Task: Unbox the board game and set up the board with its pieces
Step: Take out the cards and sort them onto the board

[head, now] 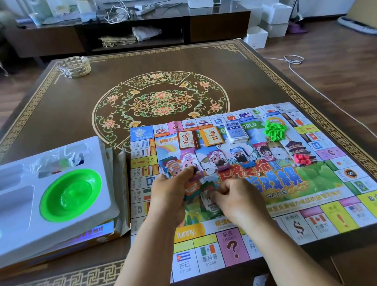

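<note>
The paper game board [328, 217] lies flat on the near right part of the table. On it sit a brown card deck [187, 140], an orange card deck [212, 136], a white-blue card deck [236, 131], a heap of green houses [275, 129], a heap of red pieces [302, 159] and a row of play-money stacks [240, 157]. My left hand [168, 195] holds a fan of play-money notes [190, 188] over the board's left middle. My right hand [236, 199] pinches one of those notes from the right.
The white plastic box insert [10, 220] with a green bowl [70, 194] and a small bag of pieces [67, 160] rests on the game box [95, 238] at the left. A glass ashtray [74, 66] stands at the far left of the patterned table [158, 81].
</note>
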Demonstrator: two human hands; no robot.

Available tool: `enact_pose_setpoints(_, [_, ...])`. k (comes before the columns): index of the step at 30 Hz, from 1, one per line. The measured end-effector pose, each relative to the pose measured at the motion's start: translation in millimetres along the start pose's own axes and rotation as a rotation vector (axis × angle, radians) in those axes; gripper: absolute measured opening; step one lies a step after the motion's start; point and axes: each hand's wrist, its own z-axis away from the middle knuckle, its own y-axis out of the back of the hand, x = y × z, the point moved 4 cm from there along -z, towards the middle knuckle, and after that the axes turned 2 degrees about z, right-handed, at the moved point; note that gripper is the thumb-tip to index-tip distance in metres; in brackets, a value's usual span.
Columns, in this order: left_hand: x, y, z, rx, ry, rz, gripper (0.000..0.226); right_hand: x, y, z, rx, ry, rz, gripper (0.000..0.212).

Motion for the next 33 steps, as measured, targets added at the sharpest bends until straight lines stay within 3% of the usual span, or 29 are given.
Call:
enact_pose_setpoints(4, [-2.5, 0.8, -0.9, -0.006, 0.011, -0.021, 0.006, -1.7, 10.4, -0.1, 0.074, 0.024, -0.042, 0.029])
enact_pose_setpoints(7, [-5.7, -2.5, 0.2, -0.042, 0.012, -0.047, 0.008, -6.8, 16.9, -0.8, 0.083, 0.021, -0.372, 0.033])
enact_pose_setpoints(10, [-10.8, -7.4, 4.3, -0.094, 0.026, -0.090, 0.011, -8.8, 11.5, -1.8, 0.032, -0.045, -0.725, 0.022])
enact_pose_setpoints(12, [-12.8, -11.0, 6.9, -0.133, 0.037, -0.106, 0.012, -7.0, 8.5, -3.7, 0.016, -0.098, -0.822, 0.017])
enact_pose_setpoints(18, [-12.0, -12.6, 6.5, -0.147, 0.037, -0.090, 0.010, 5.5, 7.7, -12.9, 0.056, -0.160, -0.792, 0.008])
enact_pose_setpoints(29, [-14.6, -16.5, 5.5, -0.063, 0.036, -0.145, 0.025, 9.5, 11.4, -13.8, 0.037, -0.193, -0.852, 0.010])
enact_pose_setpoints(33, [-14.3, -15.0, 3.7, -0.050, 0.041, -0.097, 0.023, 9.6, 31.6, -27.0, 0.153, -0.157, -0.643, 0.018])
